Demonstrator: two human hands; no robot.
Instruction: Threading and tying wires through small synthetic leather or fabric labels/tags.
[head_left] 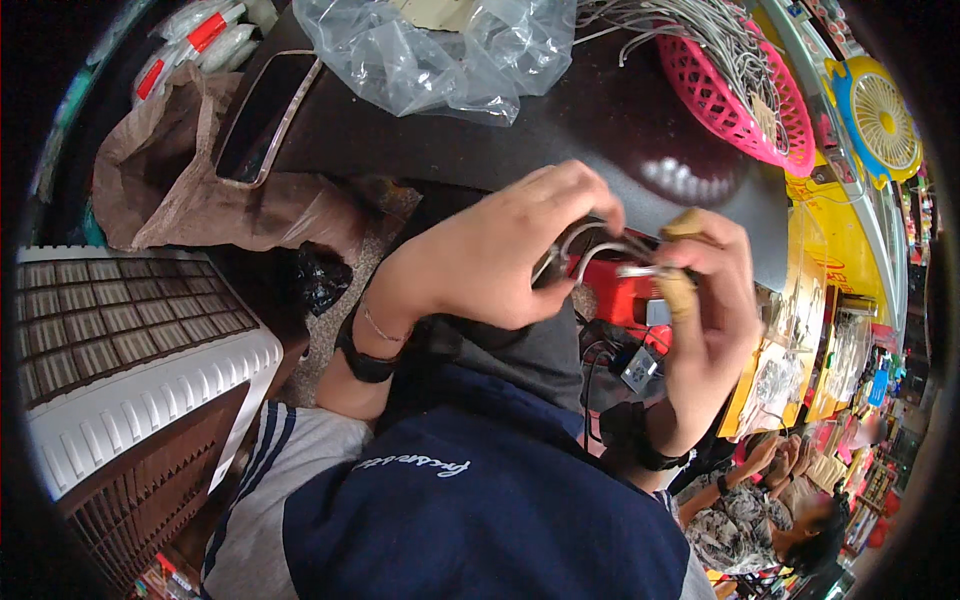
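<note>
A thin whitish cable (597, 249) is bent into loops between my two hands, above my lap at the table's near edge. My left hand (490, 250) curls around the loops, thumb and fingers closing on them from the left. On the other side, my right hand (715, 290) pinches the cable near a small shiny end piece (640, 271). Yellowish wraps cover its thumb and a fingertip. Part of the cable is hidden by my fingers and slightly blurred.
On the dark table (600, 130) lie a clear plastic bag (430, 75) and a phone (265, 120). A pink basket (690, 85) holds many similar cables. Left are a brown bag (230, 215) and an air cooler (150, 390). Another person (740, 520) sits at lower right.
</note>
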